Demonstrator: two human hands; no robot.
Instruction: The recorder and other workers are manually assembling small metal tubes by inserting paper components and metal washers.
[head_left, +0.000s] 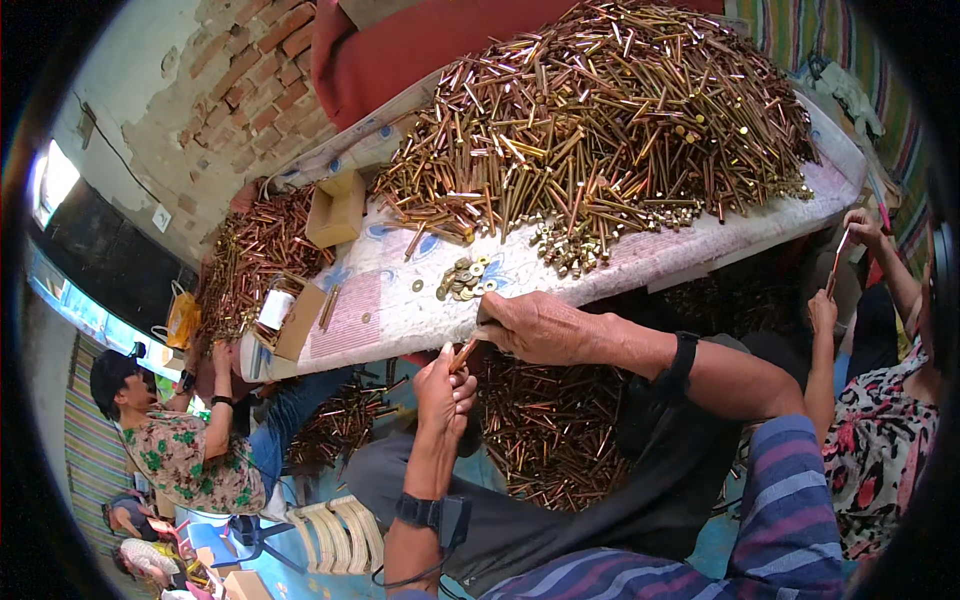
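Note:
My left hand (445, 393) is closed round a copper-coloured bolt (464, 354), which points up and to the right just off the table's near edge. My right hand (545, 328) reaches across from the right and pinches at the bolt's upper end; its fingertips hide whatever small part is there. Just beyond the hands, a little heap of brass-coloured washers (463, 280) lies on the table's patterned cloth (400, 325). A cluster of small nuts (570, 245) sits farther right, at the foot of a large pile of long bolts (600, 130).
An open cardboard box (337, 208) stands by a second bolt pile (262, 245) at left. More bolts (550, 430) lie below the table, beside my legs. One co-worker (190, 430) sits at left; another (880, 420), at right, holds a thin rod (836, 262).

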